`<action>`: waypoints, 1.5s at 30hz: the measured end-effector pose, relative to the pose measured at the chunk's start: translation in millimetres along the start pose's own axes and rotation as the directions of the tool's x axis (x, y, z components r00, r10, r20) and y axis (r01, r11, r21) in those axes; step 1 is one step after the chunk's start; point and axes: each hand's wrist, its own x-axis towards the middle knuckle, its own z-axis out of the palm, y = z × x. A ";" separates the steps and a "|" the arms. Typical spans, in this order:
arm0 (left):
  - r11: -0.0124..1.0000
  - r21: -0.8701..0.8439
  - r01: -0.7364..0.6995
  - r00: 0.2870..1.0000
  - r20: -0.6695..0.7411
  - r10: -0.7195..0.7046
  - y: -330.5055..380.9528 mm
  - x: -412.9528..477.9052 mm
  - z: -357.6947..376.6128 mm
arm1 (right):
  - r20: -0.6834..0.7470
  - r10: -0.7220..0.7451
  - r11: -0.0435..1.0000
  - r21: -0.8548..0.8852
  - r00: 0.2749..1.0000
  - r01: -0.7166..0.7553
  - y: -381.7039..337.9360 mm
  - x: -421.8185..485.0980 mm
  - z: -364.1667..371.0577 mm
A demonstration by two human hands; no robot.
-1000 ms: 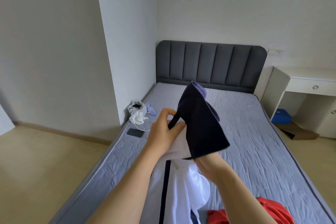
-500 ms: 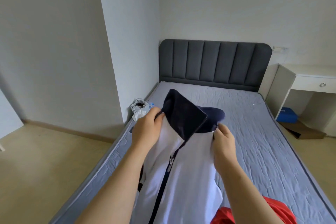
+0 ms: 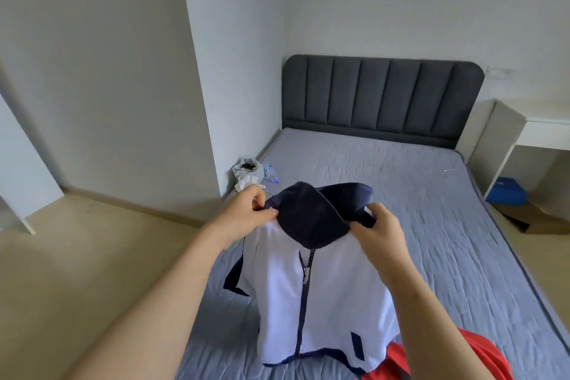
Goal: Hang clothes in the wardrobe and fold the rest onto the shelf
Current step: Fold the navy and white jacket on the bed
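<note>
Both hands are up at the shoulders of the white jacket, holding it over the bed with its zipped front facing the person. The left hand pinches the fabric beside the navy collar, grip closed on the jacket. The right hand does the same on the other side, its grip closed on cloth too. Held this way the body hangs straight, likely squaring it up for a hanger. A red garment lies at the near edge.
</note>
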 end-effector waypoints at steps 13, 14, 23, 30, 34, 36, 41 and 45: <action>0.998 -0.008 -0.067 0.997 0.048 0.068 -52.1 -30.3 -63.8 | -0.371 -0.122 0.991 0.007 0.920 0.134 -17.9 -66.5 75.7; 0.994 -0.073 -0.083 0.994 0.065 0.087 -54.4 -37.7 -71.8 | -0.396 -0.117 0.990 0.026 0.911 0.139 -21.2 -75.4 84.6; 0.861 -0.473 -0.189 0.968 0.060 0.246 -36.0 -74.3 -135.2 | -0.500 -0.183 0.928 0.196 0.847 0.316 -76.5 -139.3 112.8; 0.911 -0.410 -0.044 0.982 0.151 0.115 -65.7 -48.2 -136.0 | -0.326 -0.030 0.995 0.078 0.945 0.059 -60.5 -116.4 116.6; 0.994 -0.109 0.018 0.993 0.121 -0.005 -116.8 -25.0 -94.7 | -0.234 0.192 0.975 -0.063 0.953 -0.212 -3.0 -88.7 142.1; 0.993 -0.055 0.100 0.986 0.141 -0.092 -142.9 -10.5 -75.6 | -0.207 0.285 0.946 -0.100 0.936 -0.310 26.6 -74.1 153.5; 0.967 0.074 0.243 0.963 0.098 -0.250 -187.7 40.1 -26.7 | -0.176 0.386 0.875 -0.241 0.905 -0.420 83.6 -16.0 163.9; 0.935 0.274 0.223 0.972 0.011 -0.235 -216.2 98.4 11.4 | -0.214 0.419 0.790 -0.394 0.883 -0.470 123.3 45.1 176.1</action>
